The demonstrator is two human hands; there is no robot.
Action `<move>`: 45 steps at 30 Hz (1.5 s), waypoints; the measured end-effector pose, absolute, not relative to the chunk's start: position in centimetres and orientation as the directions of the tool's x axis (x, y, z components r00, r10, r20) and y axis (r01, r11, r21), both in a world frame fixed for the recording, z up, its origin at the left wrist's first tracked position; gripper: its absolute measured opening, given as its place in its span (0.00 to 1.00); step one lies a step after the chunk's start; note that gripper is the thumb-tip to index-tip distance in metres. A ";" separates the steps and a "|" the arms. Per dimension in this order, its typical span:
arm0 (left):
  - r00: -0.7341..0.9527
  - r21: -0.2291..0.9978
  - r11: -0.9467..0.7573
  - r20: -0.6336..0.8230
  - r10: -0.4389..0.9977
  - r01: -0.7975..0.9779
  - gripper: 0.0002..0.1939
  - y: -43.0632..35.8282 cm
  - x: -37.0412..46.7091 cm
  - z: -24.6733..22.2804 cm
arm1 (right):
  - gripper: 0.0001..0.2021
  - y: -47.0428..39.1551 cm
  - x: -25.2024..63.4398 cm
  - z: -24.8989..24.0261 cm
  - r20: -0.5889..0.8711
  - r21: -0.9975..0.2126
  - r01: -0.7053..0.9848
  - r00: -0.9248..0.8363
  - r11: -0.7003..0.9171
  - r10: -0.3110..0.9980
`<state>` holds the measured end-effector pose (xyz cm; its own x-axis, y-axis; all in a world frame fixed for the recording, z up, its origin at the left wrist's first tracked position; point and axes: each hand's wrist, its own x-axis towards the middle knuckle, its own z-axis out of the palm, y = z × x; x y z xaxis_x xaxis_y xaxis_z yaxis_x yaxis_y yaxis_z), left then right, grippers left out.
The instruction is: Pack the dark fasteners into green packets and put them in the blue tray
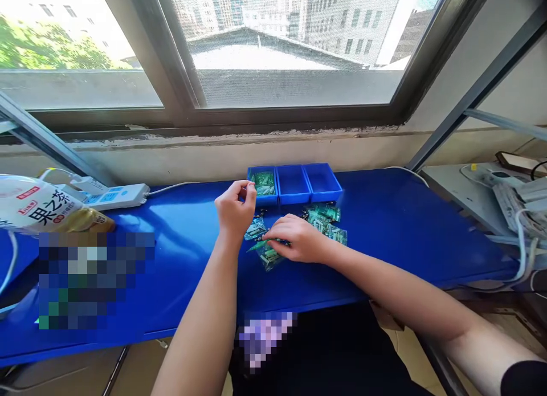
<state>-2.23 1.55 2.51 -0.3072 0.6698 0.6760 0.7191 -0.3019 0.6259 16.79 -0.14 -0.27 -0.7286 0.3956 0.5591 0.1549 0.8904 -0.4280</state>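
Observation:
My left hand [236,209] is raised just in front of the blue three-part bin [278,198], its fingers pinched together. Whatever they hold, if anything, is too small to make out. Lower and to the right, my right hand [297,238] pinches a thin green piece [257,245] with a dark end, above the blue table. Beneath and beside it lie clear bags of small green pieces, one bag [270,259] under the fingers, another [255,229] between the hands. More bags [325,216] lie behind my right hand. Green pieces [264,183] fill the bin's left compartment.
The bin stands at the back of the blue table [384,231], against the wall below the window. A white power strip [122,196] and a labelled drink bottle [47,205] lie at the left. Metal frame legs [465,117] and cables flank the table.

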 end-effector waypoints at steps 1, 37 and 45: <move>-0.294 0.634 -0.316 0.668 0.683 0.706 0.12 1.5 -2.0 2.4 | 0.09 0.0 17.0 0.0 0.578 -0.492 0.158 -0.676 0.856 0.457; 0.022 0.859 -0.402 0.417 0.909 0.316 0.09 2.2 1.0 -0.1 | 0.19 4.8 19.9 0.1 0.404 -0.880 0.125 -0.312 0.458 0.860; -0.036 0.922 -0.340 0.352 0.935 0.185 0.09 2.3 0.5 0.2 | 0.18 5.9 19.6 -0.6 0.342 -0.939 -0.033 -0.223 0.343 0.913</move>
<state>0.55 2.35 0.23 -0.0359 0.9352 0.3522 0.1849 -0.3402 0.9220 19.60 5.93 -0.64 -0.2233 0.9129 0.3418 -0.0333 0.3433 -0.9386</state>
